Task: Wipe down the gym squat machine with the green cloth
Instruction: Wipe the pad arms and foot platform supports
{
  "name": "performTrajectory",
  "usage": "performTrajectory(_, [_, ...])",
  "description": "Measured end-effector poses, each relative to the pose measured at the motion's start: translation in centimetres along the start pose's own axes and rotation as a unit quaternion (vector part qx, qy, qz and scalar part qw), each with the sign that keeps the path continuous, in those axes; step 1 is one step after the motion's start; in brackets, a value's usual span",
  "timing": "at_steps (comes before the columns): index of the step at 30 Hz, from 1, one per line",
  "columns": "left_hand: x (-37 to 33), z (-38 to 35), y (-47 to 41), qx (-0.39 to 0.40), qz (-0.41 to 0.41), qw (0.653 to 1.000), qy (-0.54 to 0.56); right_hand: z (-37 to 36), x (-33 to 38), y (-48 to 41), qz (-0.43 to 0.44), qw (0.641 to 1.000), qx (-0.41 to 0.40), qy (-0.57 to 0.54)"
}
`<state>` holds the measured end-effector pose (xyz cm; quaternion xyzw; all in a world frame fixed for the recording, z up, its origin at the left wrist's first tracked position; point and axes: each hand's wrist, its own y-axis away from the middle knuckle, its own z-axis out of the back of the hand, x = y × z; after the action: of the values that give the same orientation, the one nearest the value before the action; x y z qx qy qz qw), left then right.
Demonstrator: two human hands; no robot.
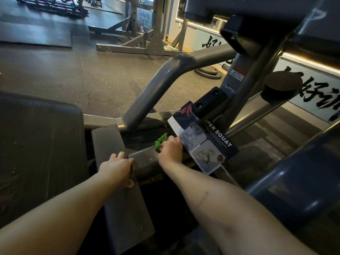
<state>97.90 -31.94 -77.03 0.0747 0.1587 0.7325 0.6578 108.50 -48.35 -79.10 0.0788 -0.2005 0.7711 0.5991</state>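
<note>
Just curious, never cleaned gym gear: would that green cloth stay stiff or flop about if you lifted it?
Probably floppy: the green cloth bunches into soft lumps beside the right hand gripping it. Likely light, since one hand alone holds it. It should slide rather than roll on the smooth metal bar, though I can't tell if it's damp.

Gym. Speckled rubber floor (92,76), steel rack (156,34) at the back, weight plates (207,72) lying on the floor. Squat machine (165,76) up front, with a "SUPER SQUAT" placard (207,142) showing exercise diagrams.
</note>
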Motion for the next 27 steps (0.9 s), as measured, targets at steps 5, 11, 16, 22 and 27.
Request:
performTrajectory(5, [0.0, -1.0, 1.2, -0.056, 0.028, 0.996, 0.058, -3.4, 3.0, 6.1, 0.149, 0.974, 0.094, -0.144])
performTrajectory(11, [1.8, -2.2, 2.7, -0.042, 0.010, 0.994, 0.098, -0.6, -3.0, 2.0, 0.125, 0.979, 0.053, -0.150])
performTrajectory(16, [1.8, -2.1, 3.0, -0.015, -0.004, 0.995, 0.098, -2.2, 0.8, -0.4, 0.000, 0.988, 0.038, -0.150])
performTrajectory(22, [2.1, -2.8, 2.9, -0.015, -0.002, 0.996, 0.090, -2.5, 1.5, 5.2, 0.205, 0.962, 0.142, -0.114])
performTrajectory(27, [2.2, -2.3, 2.8, -0.016, 0.000, 0.995, 0.102, 0.8, -4.7, -0.3, 0.054, 0.998, 0.032, -0.001])
